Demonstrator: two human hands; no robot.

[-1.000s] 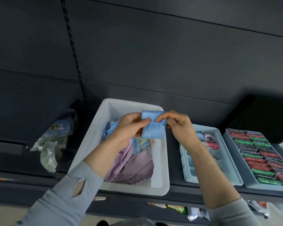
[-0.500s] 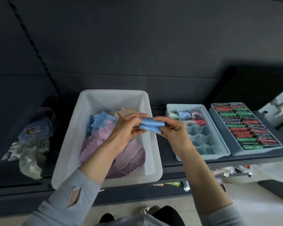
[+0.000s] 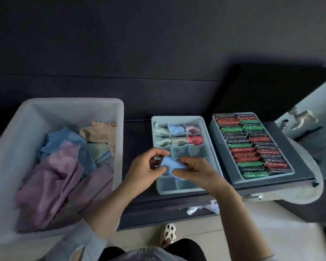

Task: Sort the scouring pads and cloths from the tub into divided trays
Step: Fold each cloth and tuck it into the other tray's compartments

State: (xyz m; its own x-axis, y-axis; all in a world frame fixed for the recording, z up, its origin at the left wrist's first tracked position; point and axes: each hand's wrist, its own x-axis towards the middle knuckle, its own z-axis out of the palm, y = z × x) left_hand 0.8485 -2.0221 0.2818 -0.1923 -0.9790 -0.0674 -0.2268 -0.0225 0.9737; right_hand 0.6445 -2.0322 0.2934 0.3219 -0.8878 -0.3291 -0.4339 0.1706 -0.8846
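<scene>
A folded blue cloth (image 3: 169,165) is pinched between my left hand (image 3: 145,170) and my right hand (image 3: 196,171), just above the middle of the pale blue divided tray (image 3: 212,146). The tray's far compartments hold rolled cloths in blue, pink, red and pale green. On the left stands the white tub (image 3: 119,129) with loose purple, blue, green and tan cloths (image 3: 60,166). A second tray (image 3: 214,129) on the right is packed with red, green and dark scouring pads (image 3: 252,146).
Both trays and the tub rest on a dark shelf (image 3: 137,129) against a dark back panel. Below the shelf edge lies crumpled plastic (image 3: 203,207). A foot in a light shoe (image 3: 168,232) stands on the pale floor. A white object with a tap-like part (image 3: 301,117) is at far right.
Both hands carried the blue cloth rightward, from over the tub's edge to over the divided tray, and folded it smaller. The view swung right and down.
</scene>
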